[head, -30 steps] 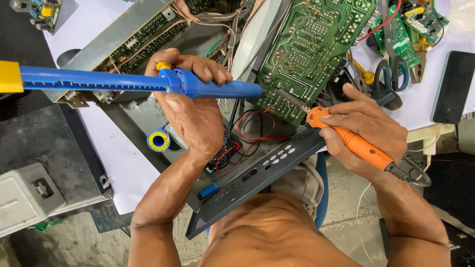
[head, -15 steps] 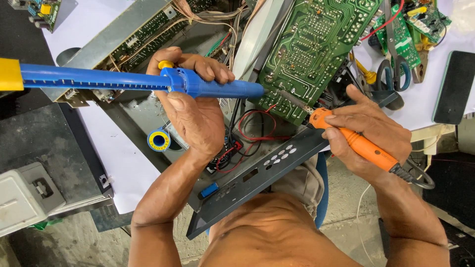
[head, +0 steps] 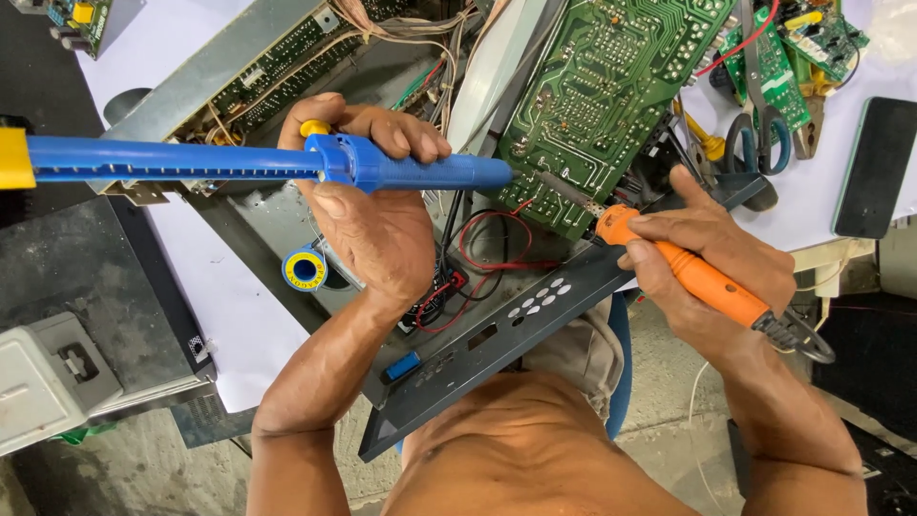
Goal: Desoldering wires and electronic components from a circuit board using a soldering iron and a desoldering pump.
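Observation:
My left hand (head: 368, 210) grips a long blue desoldering pump (head: 239, 162) with a yellow end, its nozzle touching the edge of a green circuit board (head: 602, 86). My right hand (head: 712, 253) holds an orange-handled soldering iron (head: 683, 268); its metal tip rests on the same board edge, right beside the pump nozzle. The board stands tilted out of an open grey metal chassis (head: 220, 67). Red and black wires (head: 487, 253) run below the board.
A blue and yellow solder spool (head: 305, 269) lies left of my wrist. A black front panel (head: 516, 334) with holes rests across my lap. Scissors (head: 755, 134), small green boards (head: 812, 38) and a dark phone (head: 874, 167) lie at the right. A grey box (head: 48, 382) sits lower left.
Both hands and tools stay almost still at the board edge; my right hand with the iron has shifted very slightly.

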